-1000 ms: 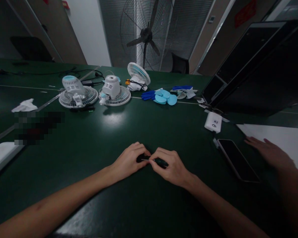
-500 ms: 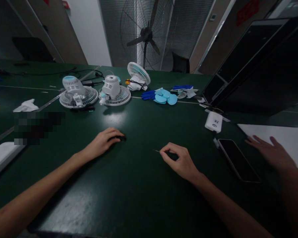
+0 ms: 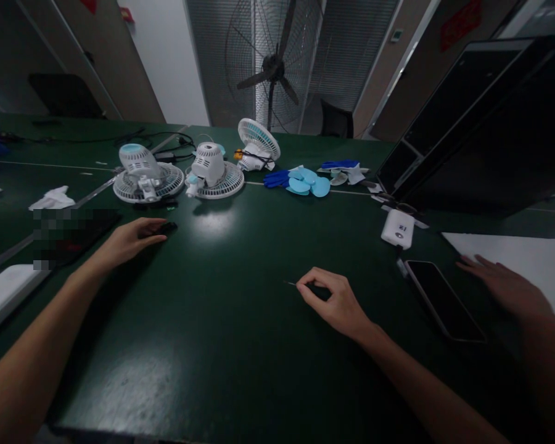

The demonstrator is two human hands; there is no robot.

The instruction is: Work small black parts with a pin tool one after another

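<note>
My left hand [image 3: 132, 240] is closed around a small black object [image 3: 166, 228], which pokes out past the fingertips just above the green table; its kind I cannot make out. Just beyond that hand, a white desk fan [image 3: 141, 169] lies face down on its grille. My right hand [image 3: 330, 299] rests near the middle of the table, thumb and forefinger pinched on a thin metal rod [image 3: 290, 283]. The rod points left, and any part of it inside the palm is hidden.
A second white fan [image 3: 210, 169] and a tilted third one [image 3: 259, 145] stand at the back, beside light-blue fan blades [image 3: 308, 182] and blue gloves [image 3: 276, 179]. At right are a phone [image 3: 444, 299], a white box [image 3: 398, 228], a black monitor [image 3: 481, 135] and another person's hand [image 3: 506, 283].
My left hand has moved left and away from me with the black object, towards the nearest fan. The right hand and its rod have stayed in place.
</note>
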